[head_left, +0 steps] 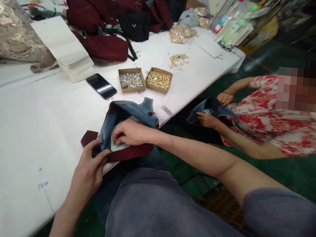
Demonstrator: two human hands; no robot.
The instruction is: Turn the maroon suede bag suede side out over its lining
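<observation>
At the table's front edge lies a blue and maroon fabric piece (pixel 132 110), folded open, with a pale sheet (pixel 115 143) inside it. My left hand (pixel 92 164) pinches its near left edge between thumb and fingers. Inside the opening, my right hand (pixel 131 132) rests over the pale sheet with its fingers curled; whatever its fingertips hold, if anything, is hidden. Just beyond the fabric stand a small cardboard box of silver studs (pixel 132 79) and another of gold studs (pixel 158 80). A black phone (pixel 101 86) lies to their left.
Maroon fabric pieces (pixel 103 48) are heaped at the back. A bag of pale parts (pixel 13 26) and stacked white cards (pixel 66 50) stand at left. Loose gold studs (pixel 178 61) and bagged studs (pixel 178 34) lie farther back. At right, a co-worker (pixel 259 109) handles a blue piece.
</observation>
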